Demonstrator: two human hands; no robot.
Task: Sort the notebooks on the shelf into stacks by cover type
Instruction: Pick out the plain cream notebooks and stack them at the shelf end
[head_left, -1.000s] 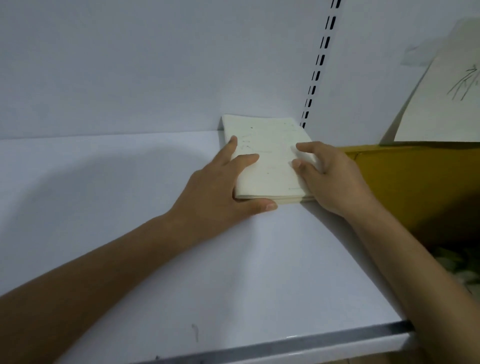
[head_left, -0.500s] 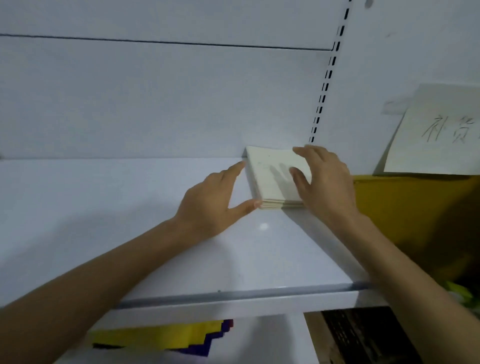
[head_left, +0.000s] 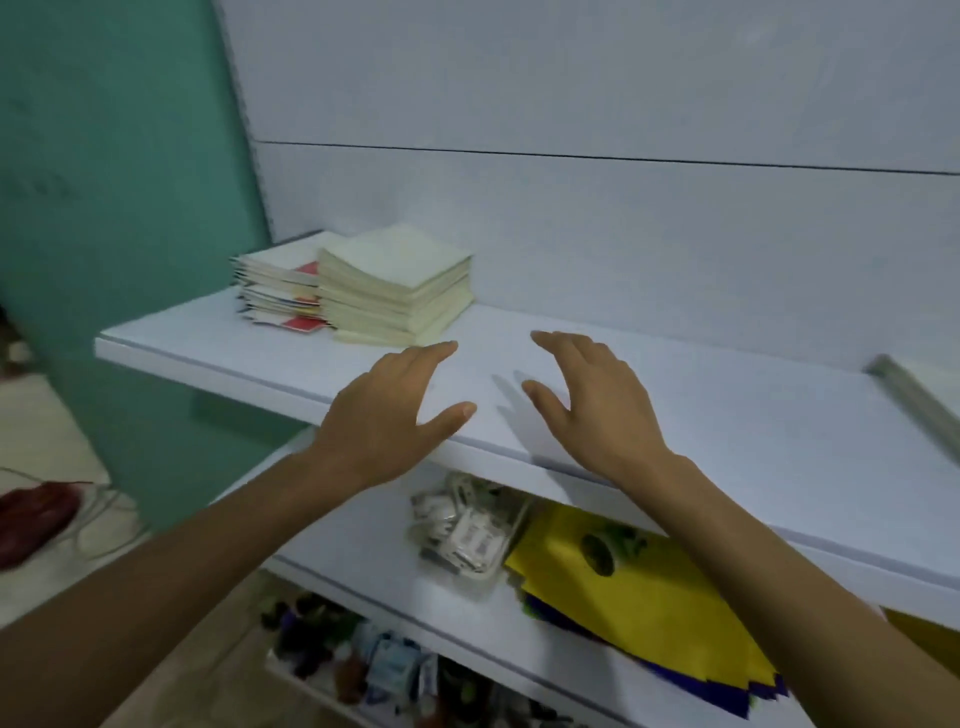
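A tall stack of cream plain-cover notebooks (head_left: 397, 288) stands at the left end of the white shelf (head_left: 753, 431). Touching its left side is a stack of white notebooks with red and coloured covers (head_left: 278, 291). My left hand (head_left: 389, 415) hovers above the shelf's front edge, fingers straight, holding nothing, a little below and right of the cream stack. My right hand (head_left: 592, 410) hovers beside it with fingers spread, also holding nothing. Neither hand touches a notebook.
A teal wall (head_left: 119, 208) borders the shelf on the left. On the lower shelf lie a clear pack of small items (head_left: 462, 535) and yellow sheets (head_left: 639, 608). More goods fill the bottom shelf (head_left: 384, 670). A metal rail (head_left: 914, 395) shows at far right.
Both hands have let go of the cream stack at the shelf's right corner. The view has swung left to two other stacks, and the hands now hover with nothing in them.
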